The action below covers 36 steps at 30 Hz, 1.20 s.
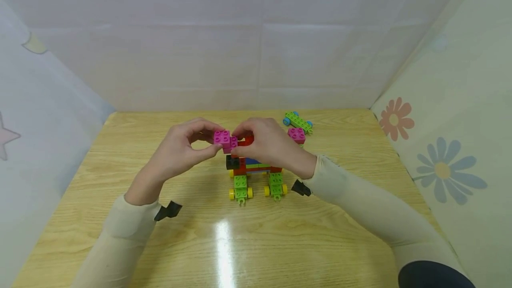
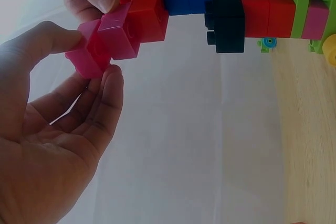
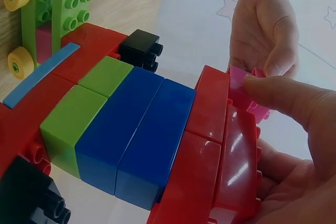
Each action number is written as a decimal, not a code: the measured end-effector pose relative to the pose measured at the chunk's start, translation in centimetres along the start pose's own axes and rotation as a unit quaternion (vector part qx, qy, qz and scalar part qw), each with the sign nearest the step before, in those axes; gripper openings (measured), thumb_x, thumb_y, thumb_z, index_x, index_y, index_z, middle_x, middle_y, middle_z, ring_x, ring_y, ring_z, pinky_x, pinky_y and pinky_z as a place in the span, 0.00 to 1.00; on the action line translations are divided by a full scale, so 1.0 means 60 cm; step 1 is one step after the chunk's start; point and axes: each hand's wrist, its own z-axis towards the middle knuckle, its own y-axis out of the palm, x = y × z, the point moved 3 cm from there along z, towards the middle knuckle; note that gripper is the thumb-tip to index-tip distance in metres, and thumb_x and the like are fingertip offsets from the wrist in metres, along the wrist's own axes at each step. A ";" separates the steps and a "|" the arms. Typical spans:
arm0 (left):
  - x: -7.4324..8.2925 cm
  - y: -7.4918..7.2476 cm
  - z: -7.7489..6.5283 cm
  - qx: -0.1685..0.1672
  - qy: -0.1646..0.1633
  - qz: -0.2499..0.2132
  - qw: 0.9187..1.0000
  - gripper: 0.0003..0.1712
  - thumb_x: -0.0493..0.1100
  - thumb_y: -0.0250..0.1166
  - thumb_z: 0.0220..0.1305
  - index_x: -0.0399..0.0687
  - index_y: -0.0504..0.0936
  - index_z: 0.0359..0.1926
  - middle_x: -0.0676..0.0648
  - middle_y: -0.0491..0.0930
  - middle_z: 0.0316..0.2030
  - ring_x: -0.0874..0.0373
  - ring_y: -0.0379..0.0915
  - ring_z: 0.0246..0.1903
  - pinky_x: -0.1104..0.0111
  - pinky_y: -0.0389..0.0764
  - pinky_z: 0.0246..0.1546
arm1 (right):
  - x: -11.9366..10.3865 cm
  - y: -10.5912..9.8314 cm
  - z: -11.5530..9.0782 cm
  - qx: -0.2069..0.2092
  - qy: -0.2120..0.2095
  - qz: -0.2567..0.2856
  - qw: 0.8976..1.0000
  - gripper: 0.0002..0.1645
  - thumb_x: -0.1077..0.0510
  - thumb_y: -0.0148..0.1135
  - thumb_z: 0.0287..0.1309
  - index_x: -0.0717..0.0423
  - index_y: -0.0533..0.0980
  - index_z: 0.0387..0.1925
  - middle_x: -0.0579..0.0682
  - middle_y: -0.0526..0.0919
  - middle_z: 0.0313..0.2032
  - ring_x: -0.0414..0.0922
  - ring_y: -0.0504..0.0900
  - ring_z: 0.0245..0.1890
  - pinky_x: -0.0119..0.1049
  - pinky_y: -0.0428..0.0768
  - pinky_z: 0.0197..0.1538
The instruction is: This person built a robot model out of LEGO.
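Observation:
A toy brick figure (image 3: 149, 124) with blue, red and light green bricks stands upright on green wheeled bases (image 1: 240, 184) with yellow wheels. My left hand (image 1: 180, 148) pinches a pink brick (image 2: 88, 59) between thumb and fingertips, at the figure's upper left end. Against it sits a second pink brick (image 2: 119, 32), beside red bricks (image 2: 149, 17). My right hand (image 1: 270, 143) grips the top of the figure, its thumb by the pink bricks and its fingers around the red bricks. Whether the held brick is fully seated cannot be told. A black brick (image 1: 233, 162) juts out lower down.
Behind the figure, a small green wheeled base (image 1: 298, 121) with blue wheels lies on the wooden table (image 1: 188, 243). Another pink brick (image 1: 296, 134) shows just beyond my right hand. A pale cloth wall (image 1: 256, 66) rises at the table's back edge.

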 end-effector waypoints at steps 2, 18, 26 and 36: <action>0.000 0.000 0.000 0.000 0.001 0.001 1.000 0.17 0.37 0.76 0.72 0.49 0.89 0.60 0.51 0.90 0.53 0.60 0.88 0.49 0.77 0.84 0.58 | 0.000 0.000 0.000 0.001 -0.001 -0.002 1.000 0.24 0.46 0.79 0.70 0.48 0.88 0.62 0.44 0.91 0.58 0.43 0.88 0.55 0.42 0.89 0.59; 0.004 -0.007 0.001 -0.010 0.021 0.035 0.999 0.17 0.37 0.76 0.71 0.50 0.90 0.59 0.52 0.91 0.52 0.61 0.88 0.48 0.78 0.84 0.56 | 0.001 0.006 0.002 0.010 -0.008 -0.006 1.000 0.22 0.48 0.79 0.70 0.50 0.88 0.60 0.45 0.93 0.54 0.43 0.88 0.49 0.39 0.89 0.53; 0.007 -0.010 0.004 -0.017 0.035 0.051 0.998 0.17 0.37 0.78 0.71 0.51 0.90 0.58 0.53 0.91 0.52 0.61 0.88 0.48 0.78 0.84 0.56 | 0.001 0.005 0.003 0.009 -0.006 -0.001 1.000 0.22 0.48 0.79 0.70 0.50 0.88 0.60 0.45 0.93 0.53 0.42 0.88 0.48 0.39 0.89 0.52; 0.006 -0.012 0.008 -0.027 0.036 0.083 0.996 0.16 0.39 0.78 0.71 0.53 0.91 0.57 0.55 0.91 0.51 0.62 0.88 0.47 0.77 0.84 0.56 | 0.004 0.004 0.006 0.008 -0.007 -0.002 1.000 0.22 0.48 0.79 0.70 0.50 0.88 0.60 0.45 0.93 0.54 0.42 0.89 0.49 0.39 0.89 0.54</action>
